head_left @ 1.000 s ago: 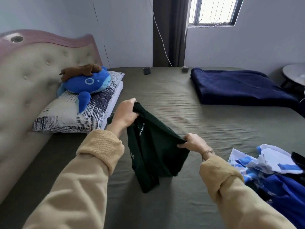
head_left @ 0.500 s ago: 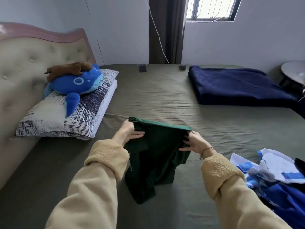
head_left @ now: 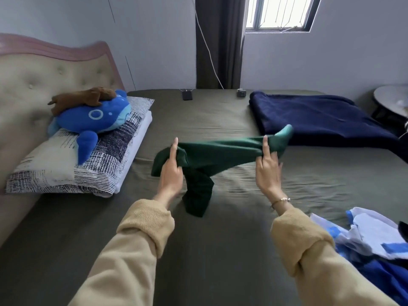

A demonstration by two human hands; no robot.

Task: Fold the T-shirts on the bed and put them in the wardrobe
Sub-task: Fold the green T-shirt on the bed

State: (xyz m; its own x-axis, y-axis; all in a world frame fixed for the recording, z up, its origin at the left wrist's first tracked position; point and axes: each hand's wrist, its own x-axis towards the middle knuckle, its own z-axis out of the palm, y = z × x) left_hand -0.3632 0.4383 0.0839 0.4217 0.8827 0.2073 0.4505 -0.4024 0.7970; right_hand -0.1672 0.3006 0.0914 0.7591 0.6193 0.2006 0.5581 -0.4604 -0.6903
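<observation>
Nearest, at the foot-side right of the bed (head_left: 220, 250): a heap of blue-and-white T-shirts (head_left: 375, 246), unfolded, lying on the olive sheet.

Above the middle of the bed: a dark green T-shirt (head_left: 220, 151), held stretched between two hands. The left hand (head_left: 171, 171) is clamped on one end, thumb over the cloth; the right hand (head_left: 267, 166) is clamped on the other, a short tail of fabric sticking out past it. The hands are well apart. One bunched length is left hanging from the middle down to the sheet.

Risk, as judged: the garment is twisted rather than spread, so a fold laid from this hold would likely be lopsided or creased; the hanging part could be trapped underneath when the shirt is lowered. A loosened pinch would drop one end.

Toward the headboard side: a patterned pillow (head_left: 66, 164), a blue plush toy (head_left: 92, 120) on it, a brown plush toy (head_left: 84, 99) on top.

Far side of the bed: a folded navy blanket (head_left: 320, 120), a phone (head_left: 187, 96).

The wardrobe is not in view.
</observation>
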